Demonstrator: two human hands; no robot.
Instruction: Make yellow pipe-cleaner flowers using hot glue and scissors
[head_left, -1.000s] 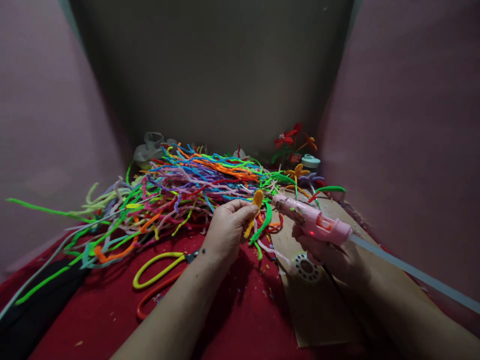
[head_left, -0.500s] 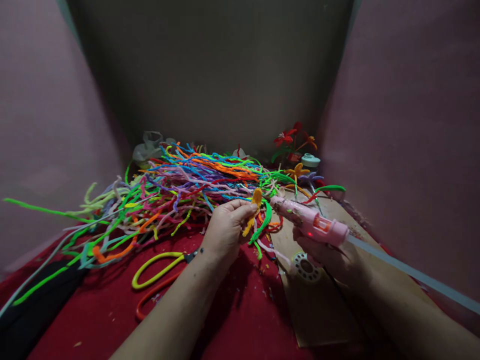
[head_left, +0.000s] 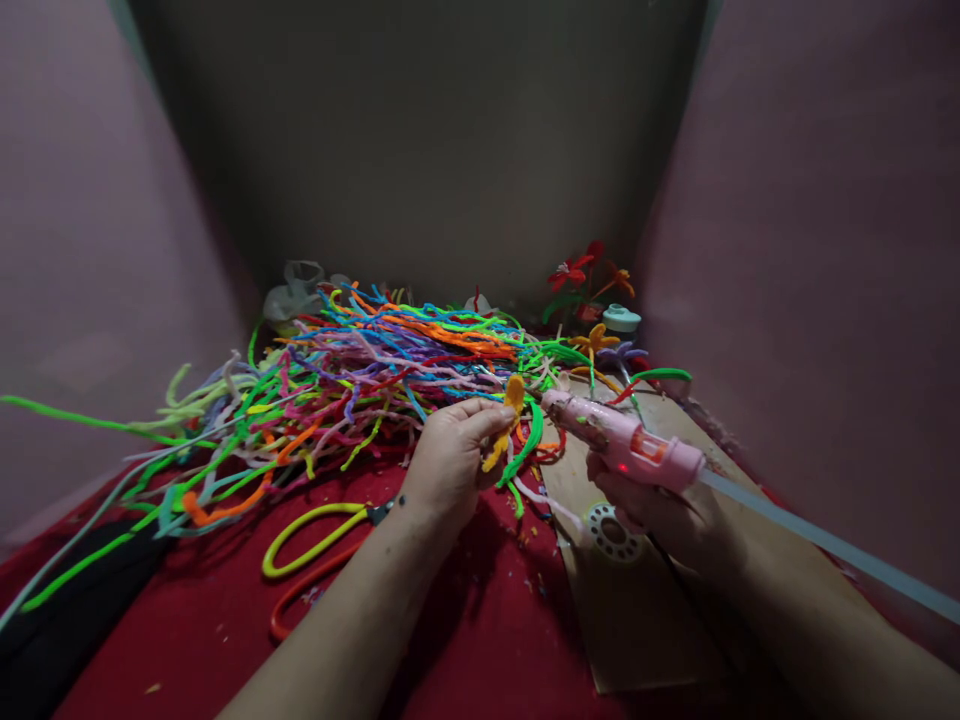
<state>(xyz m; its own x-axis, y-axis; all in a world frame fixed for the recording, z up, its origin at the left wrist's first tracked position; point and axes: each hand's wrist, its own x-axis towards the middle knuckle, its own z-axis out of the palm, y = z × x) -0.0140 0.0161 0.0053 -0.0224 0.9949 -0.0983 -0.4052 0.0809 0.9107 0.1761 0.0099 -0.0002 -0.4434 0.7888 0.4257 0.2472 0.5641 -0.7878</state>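
Observation:
Between the thumb and fingers of my left hand (head_left: 457, 450) is a folded orange-yellow pipe cleaner (head_left: 513, 392), its looped end pointing up. My right hand (head_left: 660, 515) is wrapped round a pink glue gun (head_left: 619, 438), whose nozzle points left at the pipe cleaner, a small gap apart. A red light glows on the gun's side, and a long clear glue stick (head_left: 825, 545) sticks out of its back. Green pipe cleaners (head_left: 529, 445) hang just beside my left fingertips; whether they are held too I cannot tell.
A big heap of coloured pipe cleaners (head_left: 390, 350) lies at the back left. Yellow-and-red-handled scissors (head_left: 315, 515) rest on the red cloth (head_left: 465, 620). A cardboard piece (head_left: 637, 630) carries a white ring with holes (head_left: 613, 532). Pipe-cleaner flowers (head_left: 592, 340) stand at the back right.
The glue gun has shifted very slightly to the right at its rear. My left hand and the pipe cleaner are nearly unmoved.

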